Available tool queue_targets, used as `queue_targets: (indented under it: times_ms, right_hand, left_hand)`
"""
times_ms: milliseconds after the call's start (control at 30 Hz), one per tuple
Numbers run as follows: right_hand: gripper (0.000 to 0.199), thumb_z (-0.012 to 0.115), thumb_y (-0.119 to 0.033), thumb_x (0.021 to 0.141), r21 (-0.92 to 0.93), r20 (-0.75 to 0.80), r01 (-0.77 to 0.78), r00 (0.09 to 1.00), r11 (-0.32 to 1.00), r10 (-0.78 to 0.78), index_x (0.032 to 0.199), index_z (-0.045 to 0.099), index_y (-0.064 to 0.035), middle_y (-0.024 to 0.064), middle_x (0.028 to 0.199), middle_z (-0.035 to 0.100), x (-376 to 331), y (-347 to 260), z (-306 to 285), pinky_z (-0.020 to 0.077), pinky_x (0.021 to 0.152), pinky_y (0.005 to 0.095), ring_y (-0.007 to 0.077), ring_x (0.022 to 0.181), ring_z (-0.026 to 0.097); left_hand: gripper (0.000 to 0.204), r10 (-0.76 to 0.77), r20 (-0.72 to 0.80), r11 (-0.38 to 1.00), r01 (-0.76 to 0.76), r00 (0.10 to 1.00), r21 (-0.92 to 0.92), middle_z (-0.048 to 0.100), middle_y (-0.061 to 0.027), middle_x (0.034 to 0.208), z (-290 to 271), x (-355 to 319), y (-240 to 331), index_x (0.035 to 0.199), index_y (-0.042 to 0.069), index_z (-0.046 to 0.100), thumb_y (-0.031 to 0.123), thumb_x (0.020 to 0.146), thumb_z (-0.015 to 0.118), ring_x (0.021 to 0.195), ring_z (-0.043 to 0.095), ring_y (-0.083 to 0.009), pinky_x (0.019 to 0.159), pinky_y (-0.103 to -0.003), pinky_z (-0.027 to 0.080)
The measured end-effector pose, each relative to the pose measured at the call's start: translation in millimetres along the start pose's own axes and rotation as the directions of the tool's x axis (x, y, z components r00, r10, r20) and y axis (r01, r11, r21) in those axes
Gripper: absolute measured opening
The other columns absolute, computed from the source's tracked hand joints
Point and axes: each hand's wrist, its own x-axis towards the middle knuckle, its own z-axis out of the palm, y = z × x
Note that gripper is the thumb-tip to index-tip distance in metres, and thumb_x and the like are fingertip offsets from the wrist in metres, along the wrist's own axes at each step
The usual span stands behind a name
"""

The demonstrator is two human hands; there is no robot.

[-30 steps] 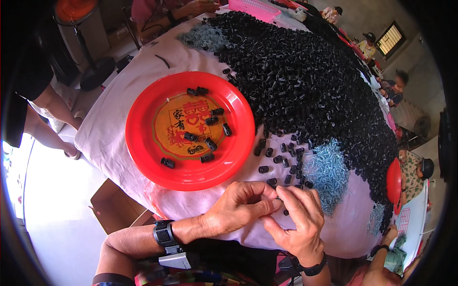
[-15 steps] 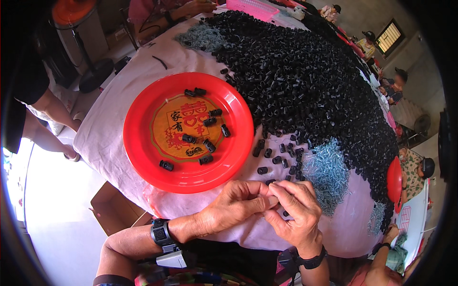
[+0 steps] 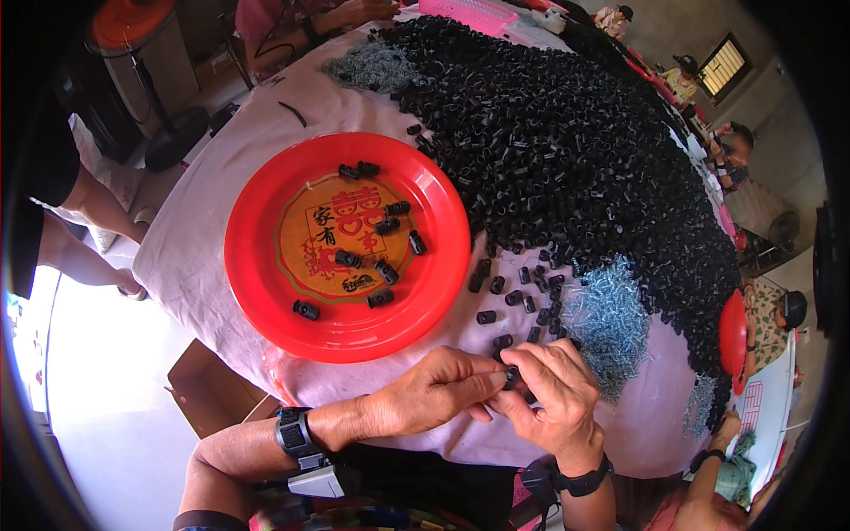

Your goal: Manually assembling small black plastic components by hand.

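My left hand and my right hand meet over the cloth just right of a red plate. Between their pinched fingertips is a small black plastic cord lock, mostly covered by the fingers. Both hands are closed on it. Several similar cord locks lie scattered in the plate. Beyond my fingers, loose black barrel-shaped pieces rest on the cloth. A heap of small silvery springs lies beside my right hand.
A large mound of black pieces covers the table's far and right side. Another spring heap sits at the back, near a pink basket. A cardboard box stands below the left edge. Other people sit or stand around the table.
My fingertips have parted slightly, and the black cord lock now shows between them. My left hand has shifted a little lower; the plate's contents look the same.
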Motion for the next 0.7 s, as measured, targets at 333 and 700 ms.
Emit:
queue_targets:
  times_ms: [333, 700]
  right_hand:
    - [0.034, 0.083, -0.007, 0.080, -0.085, -0.053, 0.037, 0.998, 0.996, -0.042, 0.110, 0.070, 0.0032, 0.0135, 0.098, 0.070, 2.1, 1.2, 2.8, 0.0560, 0.071, 0.0393, 0.0303, 0.081, 0.067]
    - [0.038, 0.087, -0.012, 0.078, 0.036, -0.008, -0.123, 0.992, 0.992, 0.123, 0.111, 0.073, 0.0005, 0.0111, 0.085, 0.070, 15.1, -6.2, -1.5, 0.0529, 0.067, 0.0398, 0.0299, 0.072, 0.063]
  left_hand:
    - [0.037, 0.014, -0.077, 0.976, -0.031, 0.997, -0.214, 0.070, -0.0067, 0.102, 4.7, 4.5, -7.5, 0.118, -0.004, 0.067, 0.029, 0.113, 0.050, 0.094, 0.067, -0.0112, 0.085, -0.027, 0.060]
    - [0.027, 0.038, -0.134, 0.978, -0.010, 0.990, 0.207, 0.067, -0.0050, 0.084, 11.7, -18.7, 1.8, 0.106, 0.000, 0.065, 0.021, 0.111, 0.049, 0.075, 0.065, -0.0105, 0.066, -0.028, 0.057]
